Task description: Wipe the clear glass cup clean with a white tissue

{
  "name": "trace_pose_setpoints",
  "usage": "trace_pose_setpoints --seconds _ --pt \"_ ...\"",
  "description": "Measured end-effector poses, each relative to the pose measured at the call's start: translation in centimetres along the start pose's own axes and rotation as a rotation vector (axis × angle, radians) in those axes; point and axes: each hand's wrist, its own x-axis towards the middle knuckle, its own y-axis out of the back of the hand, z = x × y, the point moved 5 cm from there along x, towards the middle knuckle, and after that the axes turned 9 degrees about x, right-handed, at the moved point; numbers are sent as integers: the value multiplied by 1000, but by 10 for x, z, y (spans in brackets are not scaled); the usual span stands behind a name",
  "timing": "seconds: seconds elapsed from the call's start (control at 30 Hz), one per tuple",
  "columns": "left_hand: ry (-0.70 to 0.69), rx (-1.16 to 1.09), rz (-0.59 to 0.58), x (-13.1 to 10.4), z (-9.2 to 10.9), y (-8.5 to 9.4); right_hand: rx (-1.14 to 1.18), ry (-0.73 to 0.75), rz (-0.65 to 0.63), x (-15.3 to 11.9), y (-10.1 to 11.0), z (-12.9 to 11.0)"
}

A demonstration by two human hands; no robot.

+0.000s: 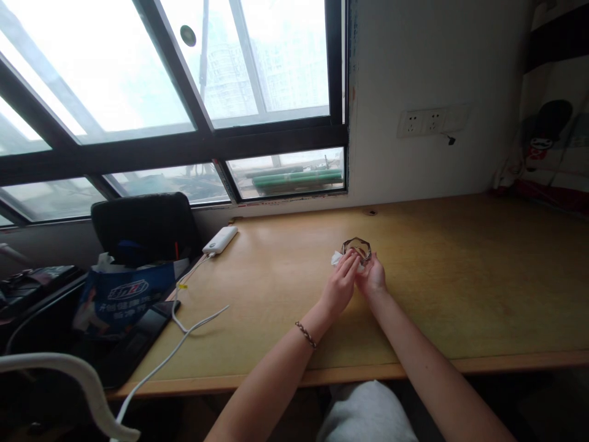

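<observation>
While both arms reach forward over wooden desk (460, 276), hands meet at small glass dish (356, 248) standing mid-desk, well clear of edges. Head view: left hand (339, 285) fingers curled narrow, pressing white tissue (336, 258) against dish's near-left rim. Right hand (372, 278) fingers bent close around dish's near-right side, touching glass. Beaded bracelet (306, 334) on left wrist. Far left: white power bank (220, 240) with white cable (184, 328) trailing toward desk edge; blue bag (120, 298) beside it.
</observation>
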Motion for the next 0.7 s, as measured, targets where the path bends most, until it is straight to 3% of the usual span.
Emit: trace_pose_setpoints --seconds 0.13,0.27,0.47,0.7 --pt "-35 -23 6 0 3 1 -36 2 -13 0 -1 2" --pt "30 -12 39 1 3 3 -77 -16 -57 -2 -7 7" --pt "191 136 -30 5 -8 7 -65 34 -16 -6 -12 6" --pt "209 368 -31 6 -17 24 -118 -13 -45 -9 -15 7"
